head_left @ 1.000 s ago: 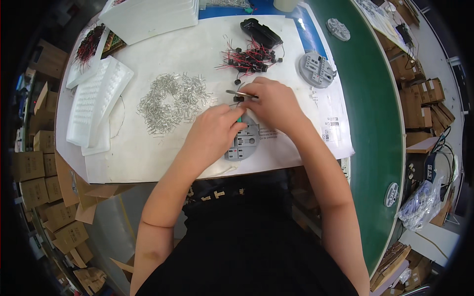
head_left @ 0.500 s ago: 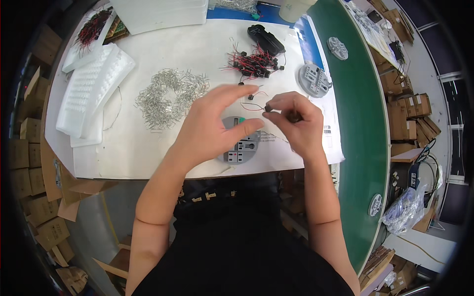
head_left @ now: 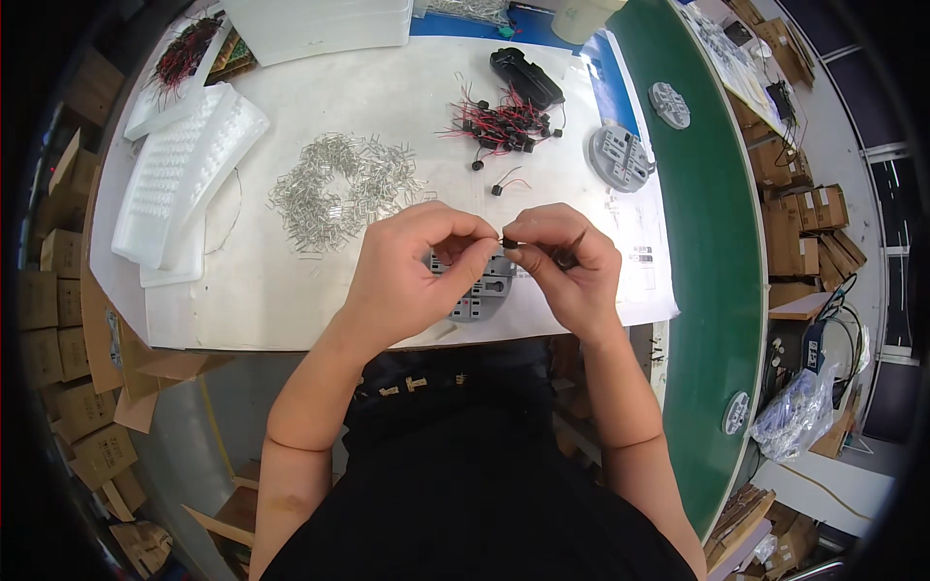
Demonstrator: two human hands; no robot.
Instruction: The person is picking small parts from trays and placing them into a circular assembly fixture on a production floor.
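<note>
1. White-covered tabletop (head_left: 291, 300) carries a heap of metal clips (head_left: 339, 184) and a pile of wired parts (head_left: 499, 121) – most unprocessed.
2. Left hand (head_left: 412, 266) and right hand (head_left: 567, 257) pinch one small black part (head_left: 510, 242) above the grey fixture (head_left: 480, 290) – fitting unfinished.

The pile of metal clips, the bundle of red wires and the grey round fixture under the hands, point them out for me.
pile of metal clips (head_left: 341, 189), head view, middle of the heap.
bundle of red wires (head_left: 504, 123), head view, centre of the tangle.
grey round fixture (head_left: 480, 290), head view, part showing between the hands.
</note>
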